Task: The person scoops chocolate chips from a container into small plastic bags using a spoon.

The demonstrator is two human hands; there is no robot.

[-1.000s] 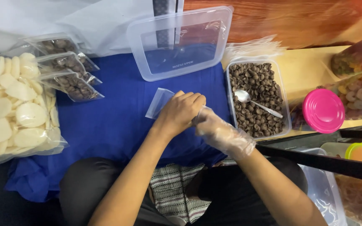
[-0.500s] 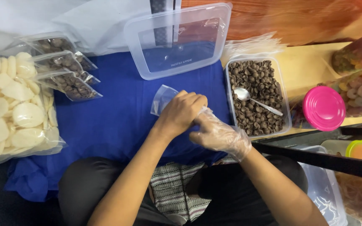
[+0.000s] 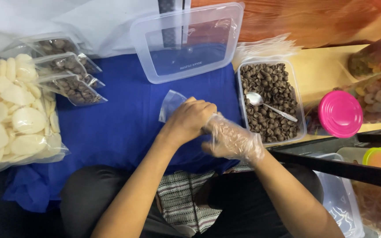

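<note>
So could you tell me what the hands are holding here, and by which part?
The left hand grips a small clear pouch at its near end; the gloved right hand meets it there, its grip hidden.

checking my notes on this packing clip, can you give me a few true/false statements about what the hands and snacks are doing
1. The right hand wears a clear plastic glove. True.
2. The spoon lies in the container of brown shell-shaped snacks. True.
3. The left hand holds the spoon. False: it grips a small clear plastic bag over the blue cloth.
4. The pink lid sits on the blue cloth. False: it caps a jar at the right, off the cloth.
5. Three filled small bags lie beside the big bag of white crackers. True.
</note>
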